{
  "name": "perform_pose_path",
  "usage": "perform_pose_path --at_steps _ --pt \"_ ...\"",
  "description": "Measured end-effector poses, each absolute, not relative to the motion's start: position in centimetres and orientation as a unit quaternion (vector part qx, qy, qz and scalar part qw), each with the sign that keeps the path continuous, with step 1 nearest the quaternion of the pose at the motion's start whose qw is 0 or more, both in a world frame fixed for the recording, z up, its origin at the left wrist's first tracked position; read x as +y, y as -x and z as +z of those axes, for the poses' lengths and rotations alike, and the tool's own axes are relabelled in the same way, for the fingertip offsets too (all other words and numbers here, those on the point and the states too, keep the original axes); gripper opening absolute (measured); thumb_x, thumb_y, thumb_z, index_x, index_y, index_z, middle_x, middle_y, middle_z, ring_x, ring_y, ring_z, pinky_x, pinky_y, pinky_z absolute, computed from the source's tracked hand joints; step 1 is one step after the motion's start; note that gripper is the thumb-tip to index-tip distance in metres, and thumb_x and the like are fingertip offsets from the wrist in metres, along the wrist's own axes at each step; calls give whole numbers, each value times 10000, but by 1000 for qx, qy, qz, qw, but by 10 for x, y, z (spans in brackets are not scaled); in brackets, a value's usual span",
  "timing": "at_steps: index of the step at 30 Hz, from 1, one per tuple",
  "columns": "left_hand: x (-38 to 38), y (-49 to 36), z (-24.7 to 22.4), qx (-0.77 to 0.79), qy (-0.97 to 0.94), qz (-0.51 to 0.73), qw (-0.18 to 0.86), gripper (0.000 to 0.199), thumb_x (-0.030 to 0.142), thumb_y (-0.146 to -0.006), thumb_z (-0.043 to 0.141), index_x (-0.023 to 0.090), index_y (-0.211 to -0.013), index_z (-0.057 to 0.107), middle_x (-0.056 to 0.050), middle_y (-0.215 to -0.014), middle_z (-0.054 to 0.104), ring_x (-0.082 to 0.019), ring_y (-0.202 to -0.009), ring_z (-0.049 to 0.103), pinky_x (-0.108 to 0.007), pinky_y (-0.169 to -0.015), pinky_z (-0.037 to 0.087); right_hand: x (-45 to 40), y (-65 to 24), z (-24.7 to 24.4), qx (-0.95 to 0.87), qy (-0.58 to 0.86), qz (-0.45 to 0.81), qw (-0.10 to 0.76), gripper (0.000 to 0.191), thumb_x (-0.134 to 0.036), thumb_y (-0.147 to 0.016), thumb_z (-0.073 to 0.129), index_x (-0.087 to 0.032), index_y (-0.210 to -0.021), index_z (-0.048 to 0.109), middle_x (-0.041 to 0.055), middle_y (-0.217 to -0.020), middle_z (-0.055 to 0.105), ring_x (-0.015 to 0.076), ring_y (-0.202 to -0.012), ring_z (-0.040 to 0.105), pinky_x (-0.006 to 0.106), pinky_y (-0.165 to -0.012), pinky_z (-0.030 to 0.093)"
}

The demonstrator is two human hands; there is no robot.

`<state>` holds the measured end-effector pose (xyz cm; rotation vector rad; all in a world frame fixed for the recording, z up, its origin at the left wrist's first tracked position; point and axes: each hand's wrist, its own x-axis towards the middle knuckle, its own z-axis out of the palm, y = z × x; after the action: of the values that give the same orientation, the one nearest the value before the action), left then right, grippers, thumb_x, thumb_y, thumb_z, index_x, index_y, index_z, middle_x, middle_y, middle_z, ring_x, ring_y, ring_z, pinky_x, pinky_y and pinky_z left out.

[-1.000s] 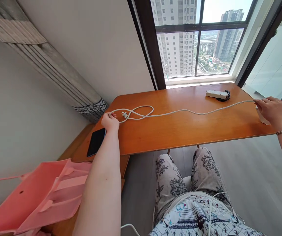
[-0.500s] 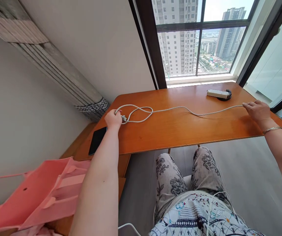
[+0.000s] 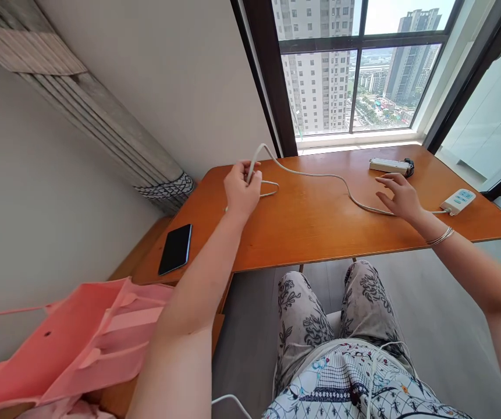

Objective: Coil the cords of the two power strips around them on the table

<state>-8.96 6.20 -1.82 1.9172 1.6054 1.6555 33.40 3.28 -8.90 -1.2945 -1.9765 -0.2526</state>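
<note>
Left hand point(image 3: 243, 185) with its grip closed round the white cord point(image 3: 320, 174), right hand point(image 3: 399, 196) open and empty above the tabletop point(image 3: 302, 233), power strip point(image 3: 458, 201) (sockets up) near the right end.

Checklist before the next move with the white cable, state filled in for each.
1. Left hand grips the white cable: ok, fingers closed on it.
2. Right hand grips the cable: not ok, fingers spread.
3. Cable joined to the white socket block: ok, it runs into one end.
4. Plug end visible: cannot tell its state, no plug shows clearly.
5. Cable clear of the black-screened device: ok, visibly apart.
6. Cable flat on the desk: not ok, raised at the left hand.
</note>
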Motion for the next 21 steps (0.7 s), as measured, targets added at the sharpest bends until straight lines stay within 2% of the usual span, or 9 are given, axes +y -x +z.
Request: perform_pose_path --at_steps 2,4,6,8,11,14,16,18,21 --pt "36 53 -10 480 -714 501 96 215 259 -824 591 210 -1025 650 27 -694 562 -121 -587 491 -271 -623 424 23 -283 -70 -778 462 -88 418 581 -472 -920 555 -232 -1446 500 176 -1412 523 297 -1131 618 456 -899 557" --pt "9 26 -9 434 -773 445 127 235 285 -832 588 237 -1058 630 52 -631 505 -121 -549 472 -269 -604 426 8 -241 -50 -778 440 -121 433 674 -526 -913 561 -246 -1507 410 173 -1512 426 355 -1329 484 535 -1022 486" --pt "-12 9 -11 398 -819 388 145 245 290 -830 592 261 -1072 618 63 -598 477 -123 -535 473 -267 -591 419 -8 -212 -34 -800 424 -148 397 659 -561 -904 571 -280 -1484 436 141 -1495 443 382 -1417 377 603 -1114 377" --pt "-25 4 -13 359 -848 354 164 196 270 -827 579 266 -1019 617 57 -601 495 -124 -523 472 -268 -566 408 -17 -197 -24 -831 400 -151 357 529 -546 -923 558 -320 -1399 522 103 -1403 521 370 -1405 389 627 -1150 305" --pt "-28 10 -13 332 -863 333 186 161 236 -808 574 263 -958 627 48 -623 515 -121 -530 473 -268 -559 405 -17 -195 -16 -867 361 -116 324 319 -527 -968 504 -291 -1100 673 82 -1113 632 302 -1181 559 553 -1086 384" --pt "-16 22 -13 360 -839 342 222 250 251 -786 622 261 -1035 621 58 -648 520 -109 -529 481 -254 -553 412 -12 -202 -8 -884 338 -39 321 401 -546 -987 474 -232 -796 635 45 -798 596 206 -821 580 400 -835 480" --pt "-4 28 -18 390 -816 359 232 310 273 -780 649 252 -1085 601 54 -674 549 -115 -558 525 -253 -573 441 -12 -205 2 -879 334 35 338 429 -545 -973 516 -212 -710 583 7 -672 531 155 -666 499 330 -680 430" --pt "10 33 -28 418 -803 369 212 325 295 -794 644 244 -1111 596 33 -717 600 -144 -639 593 -281 -643 493 -13 -205 17 -857 335 120 373 411 -514 -951 575 -202 -684 565 -22 -611 471 121 -596 428 297 -602 368" --pt "28 40 -47 452 -797 374 145 332 312 -780 667 224 -1096 616 -43 -952 696 -221 -908 670 -376 -843 540 -11 -206 40 -784 327 220 480 353 -456 -937 617 -196 -703 562 -30 -626 425 95 -578 393 267 -557 337"
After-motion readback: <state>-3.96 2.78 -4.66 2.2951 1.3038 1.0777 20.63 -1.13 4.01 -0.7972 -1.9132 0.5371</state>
